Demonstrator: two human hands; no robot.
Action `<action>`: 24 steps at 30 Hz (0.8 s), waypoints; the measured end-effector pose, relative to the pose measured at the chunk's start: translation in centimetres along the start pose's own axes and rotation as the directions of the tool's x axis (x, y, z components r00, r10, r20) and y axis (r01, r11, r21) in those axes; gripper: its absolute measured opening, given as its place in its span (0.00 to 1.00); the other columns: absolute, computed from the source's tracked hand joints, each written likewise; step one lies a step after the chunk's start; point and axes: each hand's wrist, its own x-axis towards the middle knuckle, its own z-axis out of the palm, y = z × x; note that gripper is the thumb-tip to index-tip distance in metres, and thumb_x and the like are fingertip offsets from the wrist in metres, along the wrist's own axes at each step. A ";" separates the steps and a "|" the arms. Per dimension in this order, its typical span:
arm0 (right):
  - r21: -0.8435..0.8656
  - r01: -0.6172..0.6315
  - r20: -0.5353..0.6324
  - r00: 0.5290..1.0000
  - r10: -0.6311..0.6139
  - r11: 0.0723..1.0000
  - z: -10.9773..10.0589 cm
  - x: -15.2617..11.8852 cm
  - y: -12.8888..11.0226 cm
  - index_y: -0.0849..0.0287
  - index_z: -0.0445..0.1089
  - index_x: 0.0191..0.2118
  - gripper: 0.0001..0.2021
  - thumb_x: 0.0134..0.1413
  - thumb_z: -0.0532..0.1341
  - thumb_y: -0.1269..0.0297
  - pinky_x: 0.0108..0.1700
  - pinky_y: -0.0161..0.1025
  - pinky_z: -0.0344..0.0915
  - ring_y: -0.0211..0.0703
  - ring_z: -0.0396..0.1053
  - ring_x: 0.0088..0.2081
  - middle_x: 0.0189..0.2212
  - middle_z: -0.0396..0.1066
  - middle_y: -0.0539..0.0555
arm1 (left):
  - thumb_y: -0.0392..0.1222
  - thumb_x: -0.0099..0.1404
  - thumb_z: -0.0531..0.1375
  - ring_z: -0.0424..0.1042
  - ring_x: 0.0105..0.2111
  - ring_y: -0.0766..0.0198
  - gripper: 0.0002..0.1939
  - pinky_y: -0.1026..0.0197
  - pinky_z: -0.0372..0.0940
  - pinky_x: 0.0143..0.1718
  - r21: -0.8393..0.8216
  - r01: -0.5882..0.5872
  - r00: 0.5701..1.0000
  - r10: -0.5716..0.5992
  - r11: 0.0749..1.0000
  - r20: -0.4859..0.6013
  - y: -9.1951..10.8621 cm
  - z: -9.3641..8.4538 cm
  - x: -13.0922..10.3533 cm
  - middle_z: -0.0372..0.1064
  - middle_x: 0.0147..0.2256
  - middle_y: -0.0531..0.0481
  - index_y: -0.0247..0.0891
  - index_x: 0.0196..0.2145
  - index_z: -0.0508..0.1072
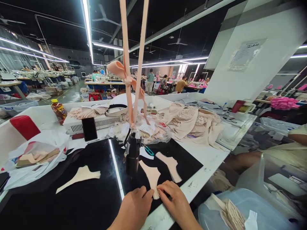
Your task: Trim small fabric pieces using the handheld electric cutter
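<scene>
A beige fabric piece [151,175] lies on the black tabletop [105,159], its narrow lower end between my hands. The closed fingers of my left hand [138,204] pinch its left edge. From the right, my right hand [174,199] has thumb and fingertips pressed together on the same end. Just to the right rests another beige piece [169,165] of similar shape. Farther left a cream fabric piece [80,176] lies flat by itself. Behind my hands a black cylindrical tool [132,155] stands upright beneath hanging pink straps [141,57].
Beige fabric [192,119] is heaped at the back right. A plastic bag [40,156] with fabric sits left, near a phone [89,129] and a bottle [58,111]. Plastic bins [242,204] stand beyond the right edge, where a person's arm [247,159] shows.
</scene>
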 end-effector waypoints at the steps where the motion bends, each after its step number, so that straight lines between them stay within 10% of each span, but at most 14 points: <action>1: 0.007 -0.003 -0.001 1.000 0.003 1.000 0.0 0.0 0.0 0.55 0.74 0.38 0.10 0.70 0.56 0.68 0.43 0.44 0.64 0.47 0.71 0.37 0.33 0.73 0.51 | 0.32 0.69 0.61 0.78 0.30 0.61 0.14 0.62 0.67 0.28 0.000 0.010 1.000 -0.010 1.000 0.021 0.0 0.0 0.0 0.73 0.34 0.54 0.44 0.50 0.73; 15: 0.107 -0.057 -0.023 0.998 0.060 0.993 0.3 0.0 0.1 0.54 0.74 0.36 0.13 0.70 0.55 0.61 0.43 0.45 0.62 0.49 0.69 0.37 0.32 0.72 0.53 | 0.35 0.72 0.61 0.78 0.32 0.60 0.21 0.64 0.64 0.26 0.107 0.028 0.966 -0.054 0.994 0.252 0.1 -0.2 0.2 0.74 0.37 0.54 0.52 0.59 0.71; 24: 0.296 -0.108 -0.068 0.989 0.134 0.949 -0.7 1.0 -0.3 0.54 0.74 0.34 0.12 0.67 0.57 0.59 0.40 0.40 0.63 0.45 0.70 0.37 0.37 0.74 0.53 | 0.30 0.68 0.61 0.77 0.32 0.64 0.18 0.67 0.64 0.29 -0.019 0.040 0.993 -0.038 0.999 0.111 -0.3 0.3 0.1 0.73 0.34 0.53 0.47 0.52 0.75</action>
